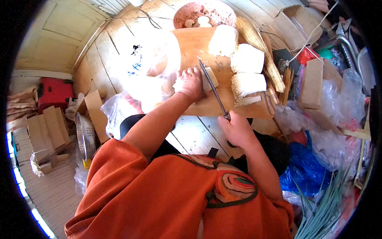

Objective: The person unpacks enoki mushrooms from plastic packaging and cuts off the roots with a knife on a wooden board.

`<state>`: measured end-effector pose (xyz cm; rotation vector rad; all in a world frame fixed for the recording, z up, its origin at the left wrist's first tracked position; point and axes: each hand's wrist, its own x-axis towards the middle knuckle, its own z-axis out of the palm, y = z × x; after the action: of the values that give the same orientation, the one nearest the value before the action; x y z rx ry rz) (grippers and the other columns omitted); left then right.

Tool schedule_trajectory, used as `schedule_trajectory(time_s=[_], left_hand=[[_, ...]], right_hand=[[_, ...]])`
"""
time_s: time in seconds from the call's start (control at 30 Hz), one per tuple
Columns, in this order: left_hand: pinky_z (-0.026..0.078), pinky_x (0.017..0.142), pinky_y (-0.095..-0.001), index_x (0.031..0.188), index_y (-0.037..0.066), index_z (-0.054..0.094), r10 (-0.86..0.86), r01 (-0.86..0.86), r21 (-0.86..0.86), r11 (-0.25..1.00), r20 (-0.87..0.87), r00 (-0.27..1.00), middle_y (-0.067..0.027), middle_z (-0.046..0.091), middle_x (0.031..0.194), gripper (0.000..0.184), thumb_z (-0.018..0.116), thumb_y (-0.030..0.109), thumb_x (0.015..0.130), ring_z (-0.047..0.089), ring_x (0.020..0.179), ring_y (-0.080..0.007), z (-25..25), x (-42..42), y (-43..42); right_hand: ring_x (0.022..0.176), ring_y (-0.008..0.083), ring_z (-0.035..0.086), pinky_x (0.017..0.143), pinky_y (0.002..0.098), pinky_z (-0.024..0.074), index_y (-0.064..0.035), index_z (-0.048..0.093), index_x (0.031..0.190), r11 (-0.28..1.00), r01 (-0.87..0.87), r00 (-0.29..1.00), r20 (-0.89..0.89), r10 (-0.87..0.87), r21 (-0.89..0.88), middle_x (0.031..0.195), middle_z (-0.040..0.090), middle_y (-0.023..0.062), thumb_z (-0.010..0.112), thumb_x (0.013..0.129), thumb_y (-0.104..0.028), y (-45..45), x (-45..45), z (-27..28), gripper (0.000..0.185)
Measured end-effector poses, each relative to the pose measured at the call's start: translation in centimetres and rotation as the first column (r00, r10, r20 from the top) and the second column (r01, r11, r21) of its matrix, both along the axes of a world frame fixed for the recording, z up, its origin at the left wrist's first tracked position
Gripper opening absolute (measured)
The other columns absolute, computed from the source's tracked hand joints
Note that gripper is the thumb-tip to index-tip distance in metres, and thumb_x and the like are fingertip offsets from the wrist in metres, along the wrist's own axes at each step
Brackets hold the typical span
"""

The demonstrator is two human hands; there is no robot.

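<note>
My right hand [238,129] is closed round the handle of a knife [215,89], its long dark blade pointing away from me. The blade stands edge-down against a pale white block [210,77] on the wooden board [191,42]. My left hand [191,84] lies with bent fingers on the block's left part, just beside the blade; its palm hides what it presses. To the right, white stacks with ridged, layered sides [247,58] line the board. A translucent plastic bag [159,85] touches the board's left side, partly washed out by bright light.
A pink basin [179,18] with pale round pieces stands beyond the board. Right of the board lie a bundle of dry straw-like stalks [260,49], cardboard boxes [312,81] and a blue plastic bag [302,163]. On the left are a metal colander [84,135] and a red case [55,93].
</note>
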<state>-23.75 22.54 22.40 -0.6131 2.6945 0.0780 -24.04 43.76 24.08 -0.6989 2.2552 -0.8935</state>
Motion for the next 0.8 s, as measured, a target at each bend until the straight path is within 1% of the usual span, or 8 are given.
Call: schedule_trajectory(time_s=[0.1,0.43,0.5,0.6,0.67,0.7,0.77,0.8], left_hand=[[0.033,0.104,-0.0449,0.122,-0.002,0.043,0.006,-0.005,0.019,1.000,-0.011,1.000,-0.0185,0.052,0.121,0.087,0.075,0.056,0.066,0.049,0.119,-0.0321,-0.5,0.0,-0.3],[0.038,0.102,-0.0405,0.122,0.001,0.047,0.058,-0.056,0.120,0.991,-0.012,0.998,-0.0159,0.055,0.122,0.068,0.071,0.041,0.073,0.053,0.117,-0.0282,1.0,-0.3,-0.9],[0.038,0.101,-0.0403,0.121,0.001,0.047,0.059,-0.058,0.150,0.987,-0.005,0.998,-0.0161,0.055,0.122,0.067,0.071,0.040,0.073,0.053,0.117,-0.0281,0.6,-0.4,-1.1],[0.037,0.102,-0.0409,0.121,0.000,0.047,0.012,-0.012,0.136,0.991,0.001,1.000,-0.0173,0.055,0.122,0.068,0.070,0.041,0.073,0.052,0.118,-0.0294,-4.3,-0.6,-1.6],[0.046,0.075,-0.0411,0.086,0.008,0.060,0.003,-0.064,-0.087,0.994,-0.570,0.822,-0.0097,0.058,0.088,0.039,0.072,0.040,0.069,0.058,0.086,-0.0281,-8.1,-0.2,-1.8],[0.046,0.075,-0.0411,0.086,0.008,0.060,0.002,-0.064,-0.089,0.994,-0.570,0.821,-0.0097,0.058,0.088,0.039,0.072,0.040,0.069,0.058,0.086,-0.0281,-7.6,-0.3,-1.8],[0.045,0.084,-0.0425,0.097,0.006,0.058,0.015,-0.020,-0.009,1.000,-0.388,0.922,-0.0128,0.060,0.097,0.050,0.073,0.043,0.067,0.058,0.096,-0.0299,-6.5,0.1,-1.7],[0.045,0.084,-0.0425,0.097,0.006,0.058,0.009,-0.017,-0.018,1.000,-0.396,0.918,-0.0128,0.060,0.097,0.050,0.073,0.043,0.067,0.058,0.096,-0.0299,-4.9,-0.1,-1.7]], right_hand=[[0.084,0.0443,0.061,0.076,0.0463,0.0477,0.0063,0.059,0.091,0.993,0.020,0.963,0.265,-0.050,0.116,0.086,0.062,0.0285,0.055,0.088,-0.037,-0.6,-1.3,1.5,0.043],[0.083,0.0439,0.062,0.075,0.0477,0.0487,0.0091,0.060,0.085,0.952,-0.077,0.977,0.214,0.012,0.298,0.083,0.062,0.0309,0.053,0.088,-0.036,-6.0,-4.7,1.2,0.045],[0.045,0.0201,0.057,0.047,0.0370,0.0468,-0.0008,0.048,0.078,0.937,-0.143,0.971,0.230,0.070,0.319,0.054,0.054,0.0090,0.051,0.092,-0.032,-7.1,-5.4,-0.4,0.035],[0.046,0.0226,0.059,0.050,0.0381,0.0487,0.0017,0.053,0.080,0.940,-0.138,0.960,0.274,0.049,0.313,0.054,0.057,0.0117,0.051,0.091,-0.029,-9.0,-6.0,-1.1,0.032],[0.048,0.0249,0.060,0.052,0.0390,0.0499,0.0043,0.058,0.081,0.956,-0.123,0.984,0.160,0.082,0.267,0.054,0.058,0.0134,0.051,0.089,-0.025,-9.5,-5.8,-3.5,0.031],[0.048,0.0249,0.060,0.052,0.0390,0.0499,0.0043,0.058,0.081,0.956,-0.123,0.984,0.160,0.082,0.265,0.054,0.058,0.0134,0.051,0.089,-0.025,-9.6,-6.0,-3.6,0.031],[0.091,0.0440,0.062,0.083,0.0461,0.0492,0.0102,0.064,0.092,0.962,-0.081,0.984,0.175,0.035,0.261,0.092,0.063,0.0316,0.053,0.085,-0.029,-9.3,-6.0,-3.6,0.041],[0.081,0.0409,0.065,0.079,0.0450,0.0511,0.0093,0.065,0.084,0.966,-0.076,0.992,0.121,0.047,0.245,0.082,0.065,0.0284,0.052,0.084,-0.028,-9.4,-5.9,-3.4,0.039]])
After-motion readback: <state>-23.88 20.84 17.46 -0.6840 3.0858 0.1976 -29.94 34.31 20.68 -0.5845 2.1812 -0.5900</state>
